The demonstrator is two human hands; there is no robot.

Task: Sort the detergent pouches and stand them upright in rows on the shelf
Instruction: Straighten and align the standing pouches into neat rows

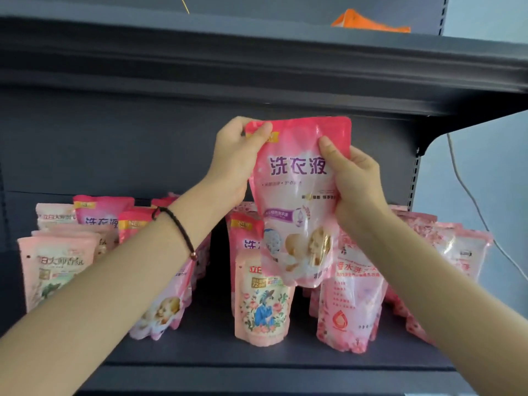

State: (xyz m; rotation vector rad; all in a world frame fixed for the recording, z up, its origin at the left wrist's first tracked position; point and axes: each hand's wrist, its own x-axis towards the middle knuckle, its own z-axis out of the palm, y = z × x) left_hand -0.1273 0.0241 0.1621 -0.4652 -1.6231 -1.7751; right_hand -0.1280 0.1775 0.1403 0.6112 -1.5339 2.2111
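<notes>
The front lip of the shelf (257,375) lies nearest, with a bare strip of dark board behind it before the first pouches begin. An open dark lane runs back between the left cluster and the middle one.

In the front row, a floral pouch (263,304) and a pink drop-print pouch (347,307) just to its right both stand upright. Further left, a baby-print pouch (163,310) leans beneath the left forearm, with a pale pouch (48,270) at the far left.

Above the middle pair and clear of the board is the held pouch (297,201), upright, its lower edge overlapping the floral pouch's top from here. The left hand (234,158) pinches its top left corner, thumb across the front. The right hand (357,184) grips its right edge, thumb on the face. A black bracelet (177,227) circles the left wrist.

More pink pouches (463,252) crowd behind and to the right. The upper shelf (257,67) overhangs close above the held pouch and carries an orange packet (368,24).
</notes>
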